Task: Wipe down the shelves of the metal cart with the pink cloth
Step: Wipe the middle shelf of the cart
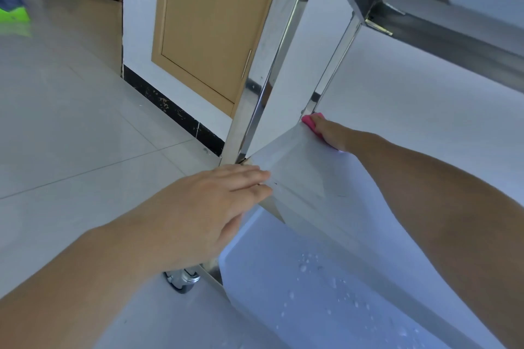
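The small pink cloth is pressed flat under the right hand at the far corner of the middle shelf of the shiny metal cart. The near edge is steadied by the open left hand. Even pressure should be kept, and overlapping strokes drawn from that corner; the droplets on the lower shelf are probably to be wiped afterwards.

Cloth: mostly hidden under right hand. Caster: partly hidden behind left hand. Top shelf: cut off at right edge.
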Demonstrator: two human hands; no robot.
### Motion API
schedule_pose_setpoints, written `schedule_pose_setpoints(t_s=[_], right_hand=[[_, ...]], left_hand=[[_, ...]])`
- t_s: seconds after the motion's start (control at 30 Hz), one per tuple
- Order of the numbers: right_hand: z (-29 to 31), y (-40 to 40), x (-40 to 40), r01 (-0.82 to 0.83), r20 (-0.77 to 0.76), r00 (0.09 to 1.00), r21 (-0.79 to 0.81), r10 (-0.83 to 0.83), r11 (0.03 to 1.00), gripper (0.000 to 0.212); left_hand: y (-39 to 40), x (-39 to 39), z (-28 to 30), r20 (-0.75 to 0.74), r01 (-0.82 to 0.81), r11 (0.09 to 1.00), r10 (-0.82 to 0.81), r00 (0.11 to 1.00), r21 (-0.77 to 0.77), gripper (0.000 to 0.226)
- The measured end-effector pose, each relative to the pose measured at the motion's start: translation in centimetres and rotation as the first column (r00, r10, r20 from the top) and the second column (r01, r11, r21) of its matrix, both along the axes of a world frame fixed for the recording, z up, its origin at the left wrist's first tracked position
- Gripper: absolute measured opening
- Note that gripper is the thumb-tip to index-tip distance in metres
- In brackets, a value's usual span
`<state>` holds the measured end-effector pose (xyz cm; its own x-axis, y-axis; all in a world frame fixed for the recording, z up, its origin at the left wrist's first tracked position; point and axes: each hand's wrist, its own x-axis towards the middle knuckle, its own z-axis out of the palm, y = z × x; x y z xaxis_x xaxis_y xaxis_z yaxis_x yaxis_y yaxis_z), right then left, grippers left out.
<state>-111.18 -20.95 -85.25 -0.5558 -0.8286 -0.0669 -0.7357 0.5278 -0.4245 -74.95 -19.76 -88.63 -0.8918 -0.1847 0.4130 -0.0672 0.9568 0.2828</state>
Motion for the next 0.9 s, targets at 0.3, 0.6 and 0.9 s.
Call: schedule_pose_setpoints(t_s=[0.3, 0.6, 0.9], right_hand=[[-0.3, 1.7, 5.5, -0.299, -0.017, 0.954, 0.050, 0.300, 0.953, 0.033], [0.2, 5.5, 11.0, -0.420, 0.091, 0.906, 0.077, 0.413, 0.904, 0.028], [-0.2, 10.0, 15.9, -0.437, -0.012, 0.894, 0.201, 0.448, 0.877, 0.058]], left_hand=[[-0.4, 3.0, -0.8, -0.059, -0.042, 0.999, 0.040, 0.997, -0.034, 0.050], [0.3, 5.0, -0.1, -0.068, -0.042, 0.997, 0.037, 0.997, -0.069, 0.050], [-1.8, 6.3, -4.6, -0.105, 0.055, 0.998, -0.052, 0.993, 0.030, 0.046]])
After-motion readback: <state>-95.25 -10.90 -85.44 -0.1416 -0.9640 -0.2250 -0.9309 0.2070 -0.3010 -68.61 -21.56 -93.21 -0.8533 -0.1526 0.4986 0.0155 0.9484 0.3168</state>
